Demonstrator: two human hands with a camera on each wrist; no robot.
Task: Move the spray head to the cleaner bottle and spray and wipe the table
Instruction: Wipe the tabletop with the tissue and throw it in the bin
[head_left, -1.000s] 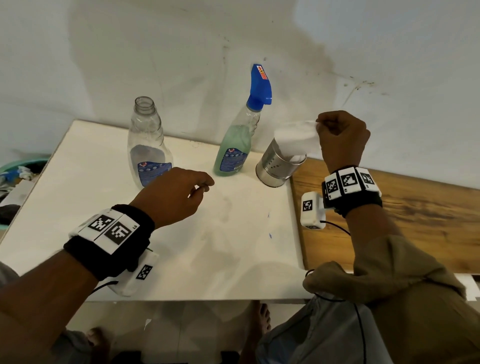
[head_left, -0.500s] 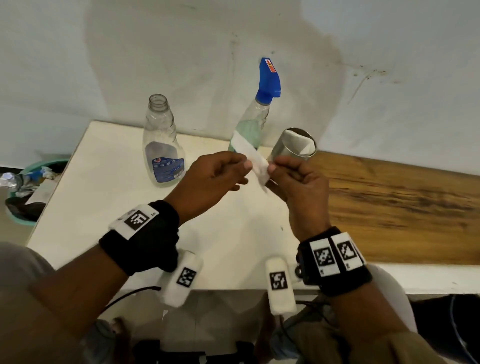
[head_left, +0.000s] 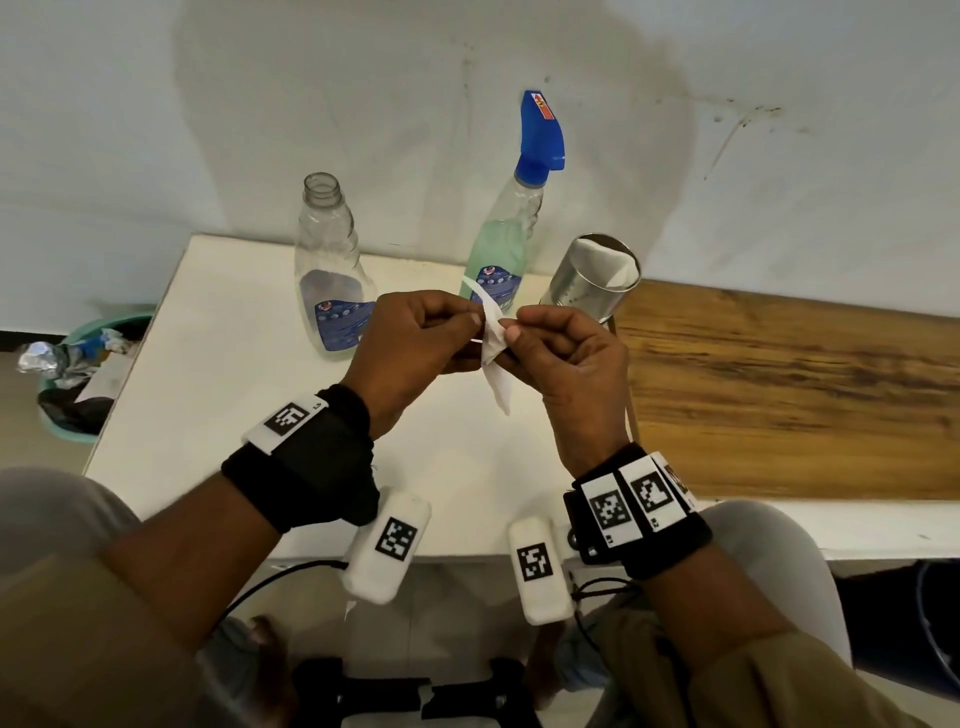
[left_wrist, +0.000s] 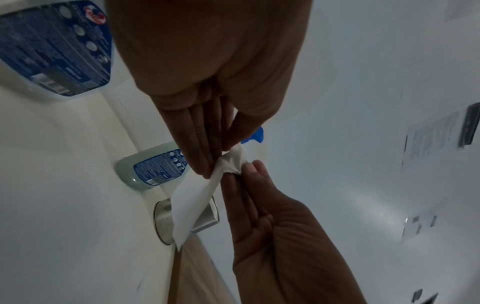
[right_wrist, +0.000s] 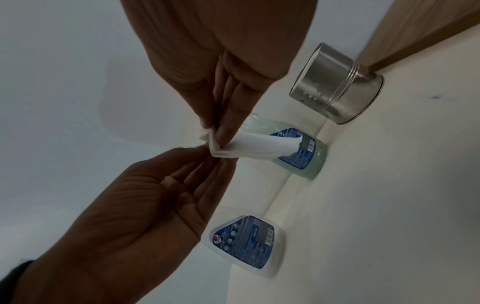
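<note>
- The left hand (head_left: 415, 343) and the right hand (head_left: 566, 358) met above the middle of the white surface (head_left: 218, 332), each pinching the same white tissue (head_left: 496, 364) between thumb and fingertips
- The tissue was folded and twisted at its top between the two pinches; its loose end hung down toward the near edge, clear of the surface
- In the left wrist view the tissue (left_wrist: 197, 197) showed as a long strip trailing away from the pinch
- The blue spray head (head_left: 540, 130) sat on the cleaner bottle (head_left: 498, 260), which held pale green liquid and stood upright at the far side by the wall
- An empty clear bottle (head_left: 330, 270) with an open neck stood to its left, apart from it
- A metal tin (head_left: 587, 286) holding more white tissue stood just right of the cleaner bottle, at the seam with a wooden board (head_left: 779, 389)
- A green bin (head_left: 78, 384) of rubbish sat on the floor at the far left
</note>
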